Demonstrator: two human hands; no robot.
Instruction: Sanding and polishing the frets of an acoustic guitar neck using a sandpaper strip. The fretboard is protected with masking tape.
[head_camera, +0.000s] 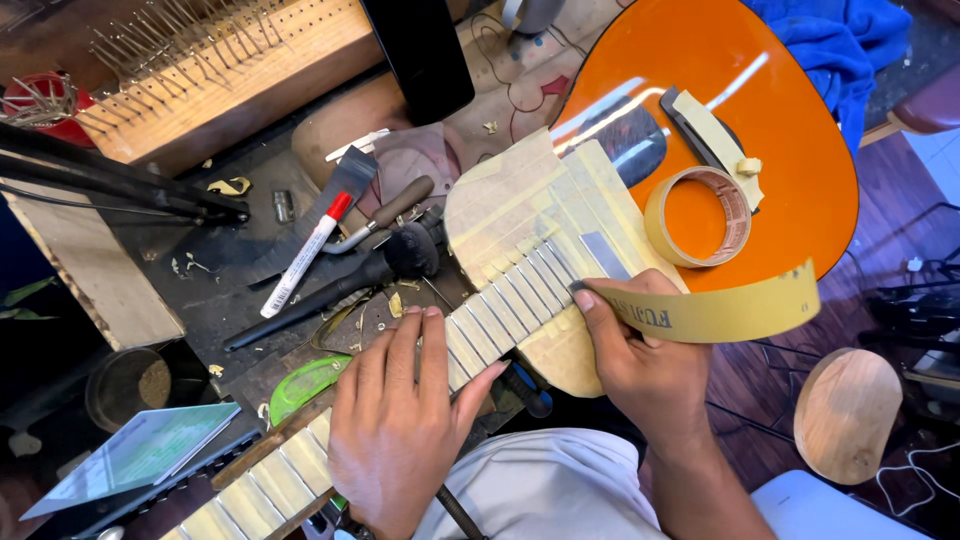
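Observation:
An orange guitar (780, 120) lies across the workbench, its neck (500, 315) running down to the left with masking tape between the frets. My left hand (400, 420) rests flat on the neck, fingers spread over the frets. My right hand (630, 350) pinches a strip of yellowish sandpaper (740, 310) against the upper frets near the body. Taped paper (520, 210) masks the guitar top around the fingerboard end. A roll of masking tape (698, 215) sits on the guitar body.
A white marker with a red cap (305, 255), a wooden-handled tool (385, 215) and a black brush (330, 290) lie left of the neck. A wooden block studded with pins (230, 70) is at the back left; a blue cloth (840, 40) at the back right; a round wooden stool (848, 410) at right.

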